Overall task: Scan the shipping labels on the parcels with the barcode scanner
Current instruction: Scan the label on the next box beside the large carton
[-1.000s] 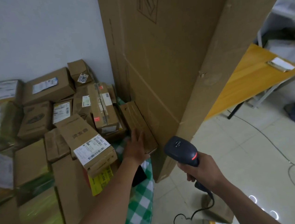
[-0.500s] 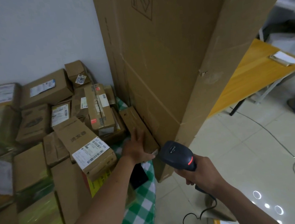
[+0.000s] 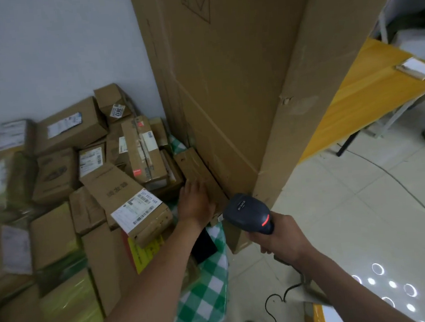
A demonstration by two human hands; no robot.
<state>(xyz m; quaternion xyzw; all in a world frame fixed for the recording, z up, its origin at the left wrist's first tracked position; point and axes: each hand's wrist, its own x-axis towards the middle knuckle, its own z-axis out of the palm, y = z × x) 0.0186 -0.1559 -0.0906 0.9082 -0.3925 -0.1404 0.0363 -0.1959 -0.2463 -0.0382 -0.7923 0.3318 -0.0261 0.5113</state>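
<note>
Snugly, parcel (image 3: 194, 166) abuts tall carton (image 3: 228, 95); right hand (image 3: 282, 239) grips scanner (image 3: 247, 213).

A black handheld barcode scanner (image 3: 246, 211), red light glowing, is hovering at the near end of a flat brown cardboard parcel (image 3: 193, 165). To the left, brown cardboard parcels (image 3: 61, 174) bearing white shipping labels (image 3: 136, 210) are lying heaped.

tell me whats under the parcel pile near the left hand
A green-and-white checked cloth shows beneath the parcels and hangs down at the front, with a flat black object on it. What supports the cloth is covered.
</note>
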